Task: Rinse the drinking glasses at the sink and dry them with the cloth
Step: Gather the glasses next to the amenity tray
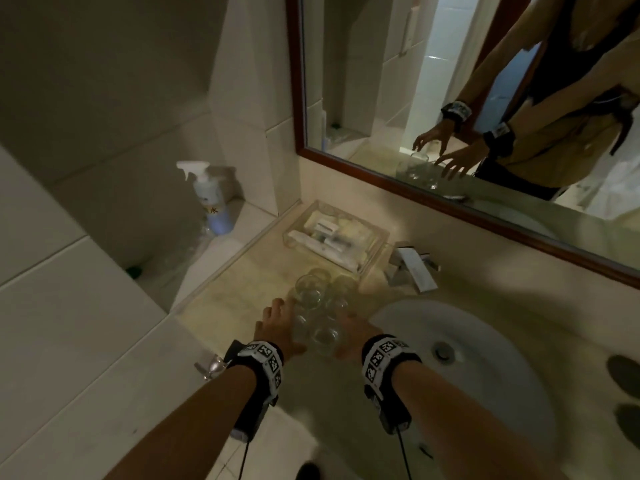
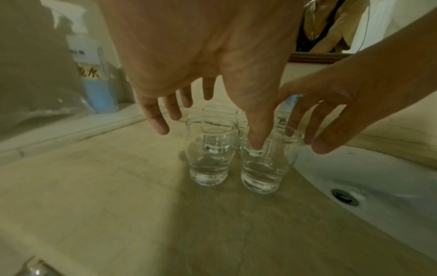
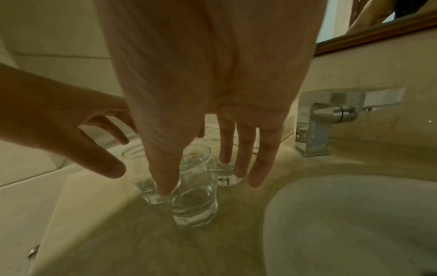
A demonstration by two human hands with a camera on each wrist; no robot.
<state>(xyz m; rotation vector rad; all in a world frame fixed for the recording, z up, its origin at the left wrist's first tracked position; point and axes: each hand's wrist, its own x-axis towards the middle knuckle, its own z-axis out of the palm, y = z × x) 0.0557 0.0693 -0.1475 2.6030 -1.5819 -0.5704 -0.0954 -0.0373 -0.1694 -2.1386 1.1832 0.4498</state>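
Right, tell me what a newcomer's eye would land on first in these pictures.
First, the cluster of clear drinking glasses standing on the beige counter just left of the white sink basin. The left hand and right hand reach over them with fingers spread, gripping nothing. Behind, the wood-framed mirror reflects both hands, and a spray bottle stands on the ledge at left.

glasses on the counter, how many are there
4, clustered upright left of the sink: two nearer the hands, two behind. A fifth rim may show near the tray; blur and hands could hide more.
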